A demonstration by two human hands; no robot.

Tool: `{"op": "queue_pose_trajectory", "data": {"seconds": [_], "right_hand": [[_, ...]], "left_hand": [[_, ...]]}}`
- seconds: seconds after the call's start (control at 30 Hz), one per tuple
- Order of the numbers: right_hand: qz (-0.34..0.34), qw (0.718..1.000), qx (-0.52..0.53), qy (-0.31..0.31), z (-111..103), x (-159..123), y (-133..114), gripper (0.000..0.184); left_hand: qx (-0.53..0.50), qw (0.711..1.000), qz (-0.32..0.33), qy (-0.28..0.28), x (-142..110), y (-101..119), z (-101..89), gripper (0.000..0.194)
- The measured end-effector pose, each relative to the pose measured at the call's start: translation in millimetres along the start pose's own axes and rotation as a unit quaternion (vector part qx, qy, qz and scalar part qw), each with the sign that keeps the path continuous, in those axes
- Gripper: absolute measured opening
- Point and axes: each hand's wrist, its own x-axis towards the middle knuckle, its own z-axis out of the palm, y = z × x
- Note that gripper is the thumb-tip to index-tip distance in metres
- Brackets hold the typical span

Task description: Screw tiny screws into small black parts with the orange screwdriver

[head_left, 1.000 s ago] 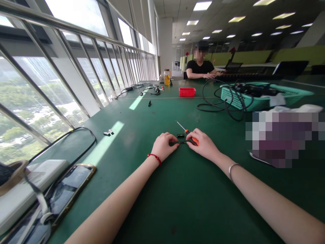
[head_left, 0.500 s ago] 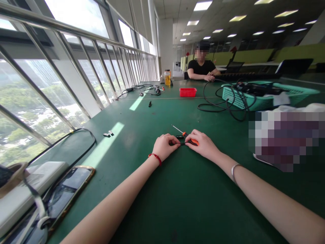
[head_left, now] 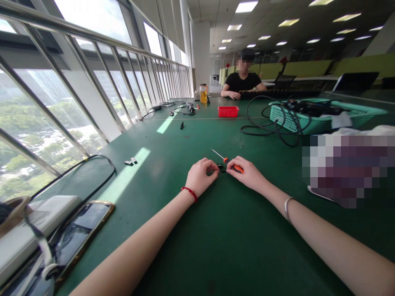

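Observation:
Both my hands meet at the middle of the green table (head_left: 216, 230). My left hand (head_left: 200, 176), with a red cord at the wrist, is closed and pinches a small black part (head_left: 220, 167) at its left end. My right hand (head_left: 248, 174) is closed round a small screwdriver (head_left: 230, 161) with an orange handle; its thin shaft points up and to the left past the fingers. The right fingertips also touch the black part's right end. What the part is I cannot make out.
Two small dark pieces (head_left: 130, 161) lie to the left. A phone (head_left: 78, 230), a white box and a black cable sit near left. A red bin (head_left: 228, 111), a teal basket (head_left: 311, 117) with cables and a seated person (head_left: 243, 80) are farther off.
Both hands have shifted slightly away from me with the part. The screwdriver's shaft has swung a little. The far person's hands have moved along the table.

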Motion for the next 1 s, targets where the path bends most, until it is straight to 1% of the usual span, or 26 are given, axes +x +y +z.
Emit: {"op": "queue_pose_trajectory", "data": {"seconds": [0.07, 0.13, 0.17, 0.23, 0.43, 0.6, 0.73, 0.8, 0.87, 0.93, 1.0], "right_hand": [[0.003, 0.999, 0.032, 0.010, 0, 1, 3, 0.006], [0.005, 0.998, 0.056, 0.013, 1, 2, 5, 0.007], [0.006, 0.998, 0.065, 0.012, 1, 3, 7, 0.008], [0.008, 0.997, 0.080, 0.004, 1, 3, 8, 0.010], [0.012, 0.994, 0.107, -0.037, -1, 5, 9, 0.010], [0.013, 0.991, 0.124, -0.039, -4, 5, 7, 0.014], [0.017, 0.992, 0.125, -0.025, -5, 4, 3, 0.016], [0.018, 0.994, 0.107, -0.019, -5, 3, 0, 0.015], [0.017, 0.996, 0.084, -0.012, -5, 2, -2, 0.015], [0.016, 0.998, 0.064, 0.010, -4, 1, -4, 0.014], [0.023, 0.998, 0.045, 0.047, -4, 1, -4, 0.013]], "left_hand": [[0.048, 0.998, 0.051, 0.010, 0, 5, -0.3, 0.009], [0.100, 0.990, 0.105, 0.003, 1, 9, -0.3, 0.014], [0.119, 0.985, 0.123, -0.002, 1, 10, -0.2, 0.015], [0.137, 0.982, 0.132, -0.004, 1, 10, -0.2, 0.015], [0.122, 0.987, 0.105, -0.003, 2, 8, -0.4, 0.007], [0.078, 0.993, 0.083, -0.005, 3, 7, 1.1, 0.007], [-0.016, 0.999, 0.051, -0.004, 5, 2, 4.0, 0.007], [-0.057, 0.998, 0.022, 0.000, 6, -2, 5.3, 0.007], [-0.088, 0.996, -0.013, -0.012, 7, -4, 5.7, 0.008], [-0.103, 0.994, -0.033, -0.020, 8, -6, 4.7, 0.010], [-0.077, 0.997, -0.025, -0.003, 8, -5, 2.3, 0.010]]}}
